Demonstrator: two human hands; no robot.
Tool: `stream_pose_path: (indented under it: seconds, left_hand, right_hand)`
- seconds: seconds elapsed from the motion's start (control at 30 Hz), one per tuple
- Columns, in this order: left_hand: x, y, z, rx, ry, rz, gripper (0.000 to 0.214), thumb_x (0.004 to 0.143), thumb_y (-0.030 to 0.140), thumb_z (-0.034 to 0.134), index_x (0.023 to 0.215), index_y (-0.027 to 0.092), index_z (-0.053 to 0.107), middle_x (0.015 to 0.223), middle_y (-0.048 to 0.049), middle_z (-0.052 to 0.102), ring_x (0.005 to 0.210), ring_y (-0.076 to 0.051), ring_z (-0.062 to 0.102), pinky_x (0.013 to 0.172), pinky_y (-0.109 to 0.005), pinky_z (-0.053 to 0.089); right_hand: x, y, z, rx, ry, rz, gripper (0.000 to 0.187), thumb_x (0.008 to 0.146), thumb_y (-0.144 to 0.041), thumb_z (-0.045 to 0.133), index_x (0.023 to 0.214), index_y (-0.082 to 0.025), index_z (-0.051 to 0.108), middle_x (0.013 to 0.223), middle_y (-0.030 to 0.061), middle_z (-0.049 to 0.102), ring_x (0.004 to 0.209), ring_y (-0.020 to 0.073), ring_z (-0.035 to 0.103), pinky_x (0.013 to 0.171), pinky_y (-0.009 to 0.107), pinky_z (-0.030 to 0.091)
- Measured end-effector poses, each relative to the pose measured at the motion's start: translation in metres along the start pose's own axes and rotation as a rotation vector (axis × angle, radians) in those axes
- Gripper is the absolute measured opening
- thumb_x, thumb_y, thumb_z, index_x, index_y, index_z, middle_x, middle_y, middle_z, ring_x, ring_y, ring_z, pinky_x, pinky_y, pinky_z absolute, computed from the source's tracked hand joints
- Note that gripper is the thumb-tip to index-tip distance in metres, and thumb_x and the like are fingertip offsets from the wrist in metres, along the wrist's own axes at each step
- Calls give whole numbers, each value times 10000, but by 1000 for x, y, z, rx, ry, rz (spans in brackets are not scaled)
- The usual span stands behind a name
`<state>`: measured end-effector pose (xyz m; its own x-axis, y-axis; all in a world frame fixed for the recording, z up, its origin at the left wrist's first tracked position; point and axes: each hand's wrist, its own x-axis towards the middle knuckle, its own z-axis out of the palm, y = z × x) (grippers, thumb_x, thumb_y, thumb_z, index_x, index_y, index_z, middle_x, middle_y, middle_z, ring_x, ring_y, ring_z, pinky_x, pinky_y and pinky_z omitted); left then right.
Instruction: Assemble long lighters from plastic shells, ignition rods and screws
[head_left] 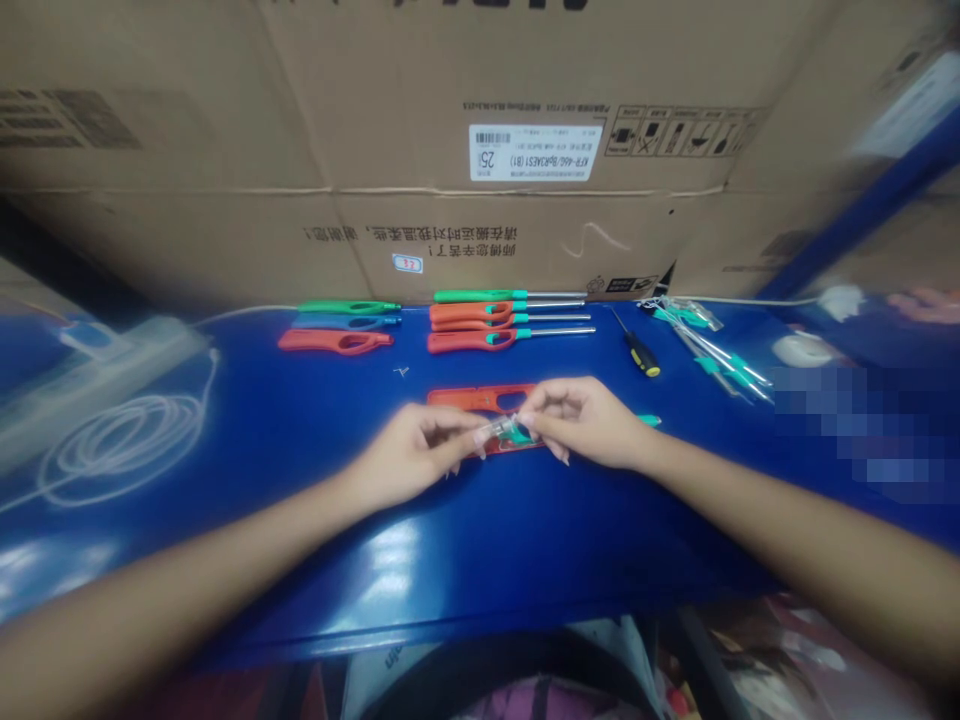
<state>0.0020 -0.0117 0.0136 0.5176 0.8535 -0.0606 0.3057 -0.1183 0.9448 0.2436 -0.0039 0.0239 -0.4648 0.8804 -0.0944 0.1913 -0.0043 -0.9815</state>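
A small clear piece, apparently a lighter's fuel tank [495, 431], is held level between my two hands. My left hand [412, 455] is closed, pinching its left end between thumb and fingers. With thumb and index finger pressed together, my right hand [596, 425] grips its right end, next to a green trigger part [517, 434]. Directly beneath and behind my fingers lie orange lighter shell halves [459, 398] on the blue table. A green tip [648, 421] sticks out beyond my right hand. My fingers hide the exact contact points.
Assembled lighters [469, 341] lie behind my hands, with empty handle shells [334, 342] to their left. Small screws [402, 371] lie nearby. A screwdriver [642, 353] and several metal-tube inner parts [724, 360] are at right. A coiled white cable [124, 440] lies left; a cardboard box [247, 230] stands behind.
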Motion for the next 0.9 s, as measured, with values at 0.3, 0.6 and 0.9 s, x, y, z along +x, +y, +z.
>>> stream_pose_path:
  seconds: [0.3, 0.6, 0.9]
  left_hand:
    - [-1, 0, 2, -9, -21, 57, 315, 916, 374, 667, 1071, 124, 778, 825, -80, 753, 581, -101, 549, 510, -191, 441]
    - [0, 2, -1, 13, 15, 17, 333, 913, 366, 668, 1128, 128, 758, 771, -56, 748, 553, -99, 583, 524, -194, 484]
    - [-1, 1, 0, -29, 9, 16, 321, 906, 369, 682, 1111, 137, 767, 792, -58, 760, 555, -96, 588, 517, -190, 482]
  right_hand:
    - [-2, 0, 2, -21, 0, -16, 378, 790, -497, 765, 818, -143, 633, 512, -40, 582, 408, 66, 513, 408, 187, 441]
    - [3, -1, -2, 89, -13, -26, 400, 720, -471, 838, 815, -137, 640, 562, -40, 617, 395, 56, 514, 367, 172, 432]
    - [3, 1, -5, 78, -32, -37, 379, 747, -466, 818, 827, -132, 659, 593, -29, 628, 398, 47, 510, 368, 168, 423]
